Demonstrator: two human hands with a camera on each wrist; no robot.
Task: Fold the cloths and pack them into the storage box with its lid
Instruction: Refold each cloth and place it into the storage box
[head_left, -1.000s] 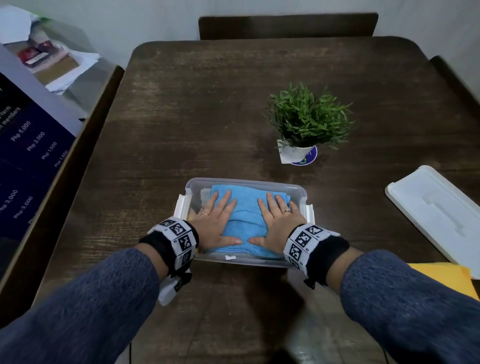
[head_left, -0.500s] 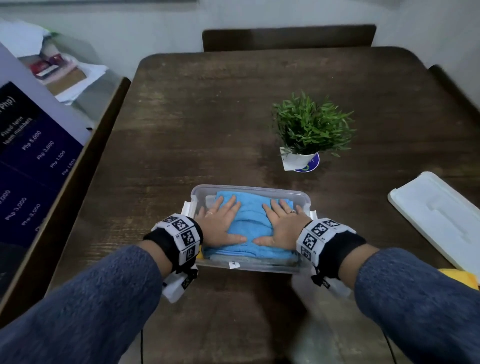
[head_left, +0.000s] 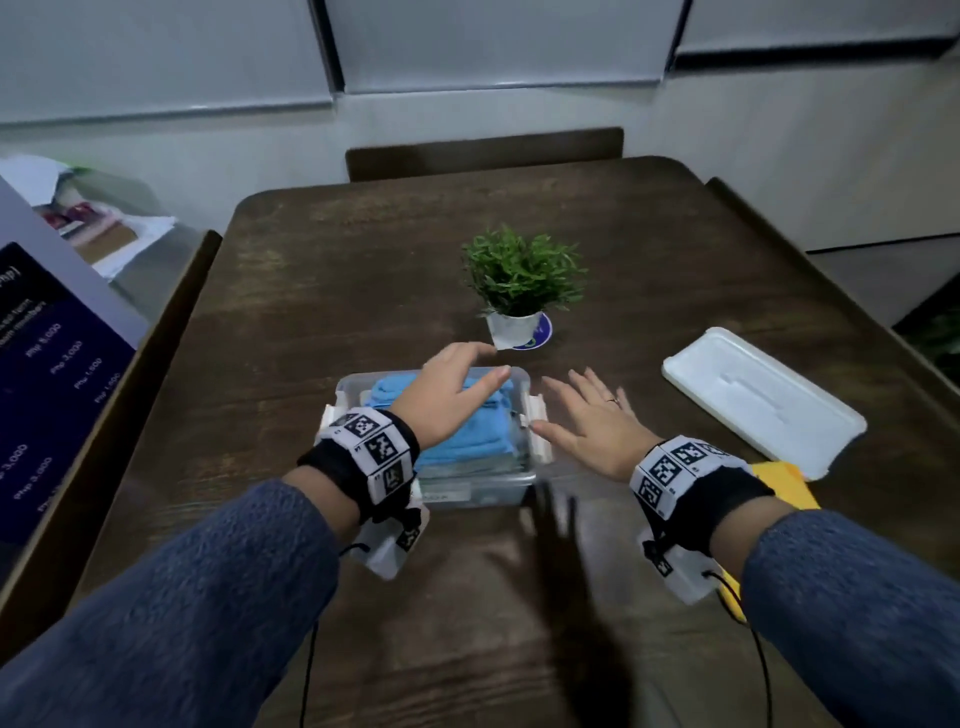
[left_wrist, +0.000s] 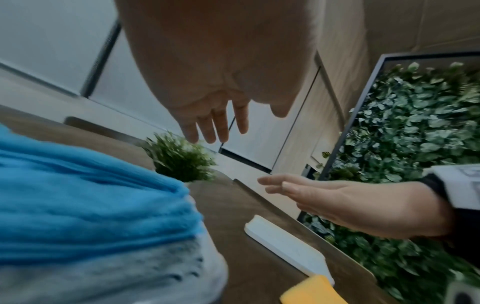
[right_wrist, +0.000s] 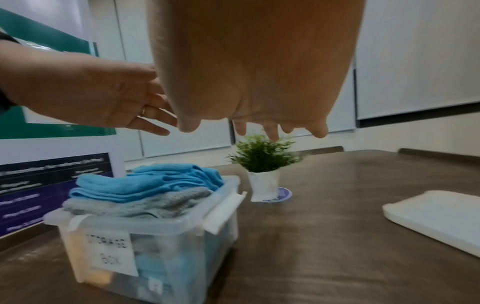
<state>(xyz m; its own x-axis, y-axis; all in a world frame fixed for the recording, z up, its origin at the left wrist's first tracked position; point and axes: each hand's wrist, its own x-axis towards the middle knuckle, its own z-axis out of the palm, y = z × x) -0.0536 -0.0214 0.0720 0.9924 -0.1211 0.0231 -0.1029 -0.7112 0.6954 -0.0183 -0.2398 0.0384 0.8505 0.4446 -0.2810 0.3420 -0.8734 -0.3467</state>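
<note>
- On the dark table (head_left: 322, 291), the clear storage box (right_wrist: 166, 236) is sitting near the front edge, its lower contents showing only as blur through the wall.
- The white lid (head_left: 763, 400) is lying well apart at right.
- A blue cloth (right_wrist: 145, 183) is topping a grey cloth (right_wrist: 145, 203).
- The left hand (head_left: 447, 395) is hovering over it, fingers relaxed, holding nothing.
- The right hand (head_left: 592, 421) is hanging beside the box, fingers spread.
- A yellow cloth (head_left: 779, 483) is peeking out, mostly hidden behind the right wrist.

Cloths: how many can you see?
3 for sure. A blue cloth tops the pile in the storage box, a grey cloth lies right under it, and a yellow cloth waits on the table. More may hide deeper inside.
</note>
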